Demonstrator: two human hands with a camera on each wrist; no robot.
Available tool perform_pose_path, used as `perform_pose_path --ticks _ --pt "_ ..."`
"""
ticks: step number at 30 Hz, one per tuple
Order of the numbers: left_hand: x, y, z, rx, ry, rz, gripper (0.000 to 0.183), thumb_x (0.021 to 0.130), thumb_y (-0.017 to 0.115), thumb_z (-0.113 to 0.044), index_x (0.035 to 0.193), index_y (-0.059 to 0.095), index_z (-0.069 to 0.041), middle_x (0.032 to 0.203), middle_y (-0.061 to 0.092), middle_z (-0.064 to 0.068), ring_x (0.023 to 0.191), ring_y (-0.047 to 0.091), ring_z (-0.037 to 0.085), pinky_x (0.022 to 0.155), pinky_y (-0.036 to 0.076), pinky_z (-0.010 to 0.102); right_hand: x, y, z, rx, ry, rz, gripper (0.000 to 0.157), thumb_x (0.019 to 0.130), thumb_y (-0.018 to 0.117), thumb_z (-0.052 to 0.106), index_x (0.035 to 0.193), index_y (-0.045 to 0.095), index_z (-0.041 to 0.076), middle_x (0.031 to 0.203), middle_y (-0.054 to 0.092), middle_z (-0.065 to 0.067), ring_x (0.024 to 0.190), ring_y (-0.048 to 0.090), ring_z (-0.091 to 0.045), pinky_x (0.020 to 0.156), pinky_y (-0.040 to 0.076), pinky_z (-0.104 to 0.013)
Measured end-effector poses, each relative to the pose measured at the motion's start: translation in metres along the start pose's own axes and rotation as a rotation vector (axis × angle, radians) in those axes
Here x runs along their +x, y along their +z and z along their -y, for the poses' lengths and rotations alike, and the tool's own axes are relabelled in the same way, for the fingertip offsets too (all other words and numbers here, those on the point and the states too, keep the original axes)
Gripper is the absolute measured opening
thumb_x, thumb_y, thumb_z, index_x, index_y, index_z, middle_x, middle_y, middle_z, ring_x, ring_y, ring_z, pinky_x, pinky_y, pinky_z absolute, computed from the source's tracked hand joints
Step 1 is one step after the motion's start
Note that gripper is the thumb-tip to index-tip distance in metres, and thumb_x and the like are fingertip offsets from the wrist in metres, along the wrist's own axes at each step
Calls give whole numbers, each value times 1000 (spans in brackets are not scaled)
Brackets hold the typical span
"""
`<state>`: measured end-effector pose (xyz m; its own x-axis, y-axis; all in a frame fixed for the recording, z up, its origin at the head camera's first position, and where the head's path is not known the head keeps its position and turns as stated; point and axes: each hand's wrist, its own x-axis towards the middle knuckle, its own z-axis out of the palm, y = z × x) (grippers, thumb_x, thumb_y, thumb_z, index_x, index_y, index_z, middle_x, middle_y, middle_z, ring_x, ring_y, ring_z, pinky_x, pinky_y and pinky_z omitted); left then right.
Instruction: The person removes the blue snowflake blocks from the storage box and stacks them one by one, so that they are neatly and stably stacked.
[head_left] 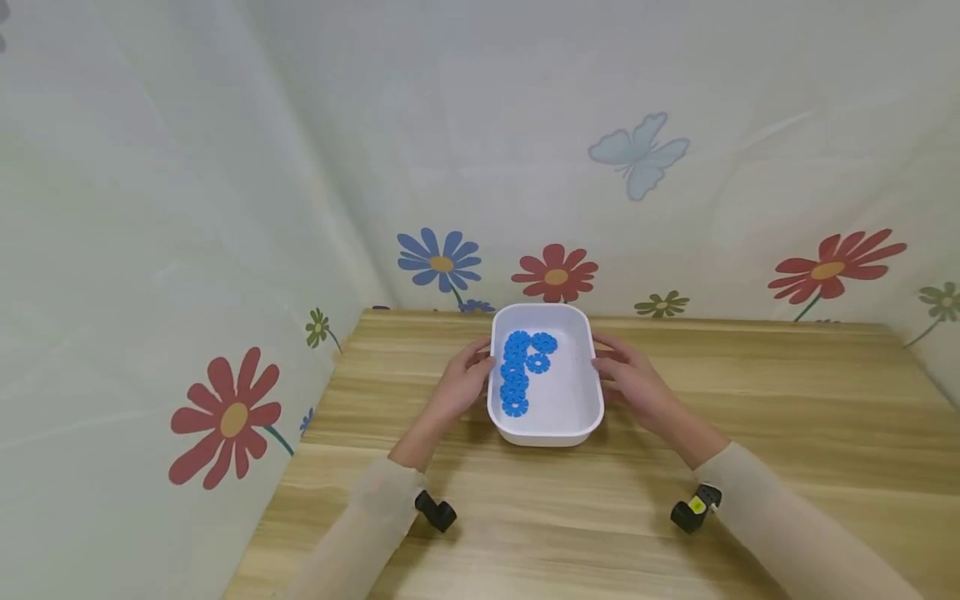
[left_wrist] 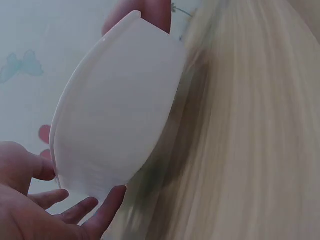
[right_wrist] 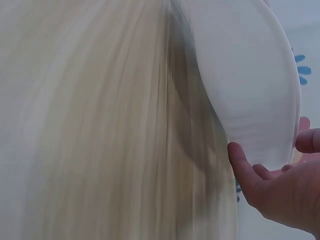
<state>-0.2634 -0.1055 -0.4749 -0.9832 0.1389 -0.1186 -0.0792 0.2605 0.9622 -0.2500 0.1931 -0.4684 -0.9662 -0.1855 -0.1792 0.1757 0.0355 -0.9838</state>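
Grips the white tub, with blue snowflake discs inside it, by its left wall with left hand and right wall with right hand.

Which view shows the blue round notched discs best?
Head view: it looks down into the white rounded-rectangular tray, so the blue round notched discs are visible, most overlapping along its left side. Left and right wrist views show none of them; both see the tray's outside, and its wall hides the contents.
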Motion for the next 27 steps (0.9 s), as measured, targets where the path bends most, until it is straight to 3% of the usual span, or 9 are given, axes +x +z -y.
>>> perform_pose_path --ticks 3,8,18,20,23,27 --pt "1 15 2 -25 -9 25 50 112 51 -28 161 45 -22 155 53 15 131 61 34 100 59 51 -6 -13 -5 -21 9 -1 61 110 50 14 168 30 13 161 41 -27 138 51 -46 106 55 -51" --pt "5 33 9 -94 -32 75 52 112 50 -24 163 42 -19 155 50 19 124 65 35 93 63 47 -13 -24 -10 -66 21 -7 59 111 46 11 168 28 11 161 40 -29 135 54 -46 98 60 -47" --pt "10 40 9 -52 -33 88 52 112 51 -27 163 42 -22 154 49 16 119 66 32 89 65 44 -18 -30 -12 -96 -14 -2 59 112 45 9 167 25 5 159 39 -35 139 51 -50 107 54 -55" --pt "11 40 8 -44 -37 90 52 112 51 -27 163 42 -22 154 50 16 119 66 31 89 65 44 -17 -30 -10 -174 -28 -17 59 111 47 10 166 27 3 158 41 -35 140 50 -50 112 50 -57" --pt "13 40 6 -39 -41 91 52 112 51 -27 163 43 -23 153 51 15 120 66 32 89 65 45 -16 -32 -2 -382 -87 -97 57 110 52 15 161 35 -1 156 45 -33 142 48 -49 117 43 -59" --pt "15 39 5 -60 -48 99 51 111 51 -27 161 45 -21 153 51 15 123 65 32 90 64 46 -13 -28 11 -636 -248 -217 52 107 60 19 151 48 -5 150 52 -28 138 49 -47 112 47 -62"
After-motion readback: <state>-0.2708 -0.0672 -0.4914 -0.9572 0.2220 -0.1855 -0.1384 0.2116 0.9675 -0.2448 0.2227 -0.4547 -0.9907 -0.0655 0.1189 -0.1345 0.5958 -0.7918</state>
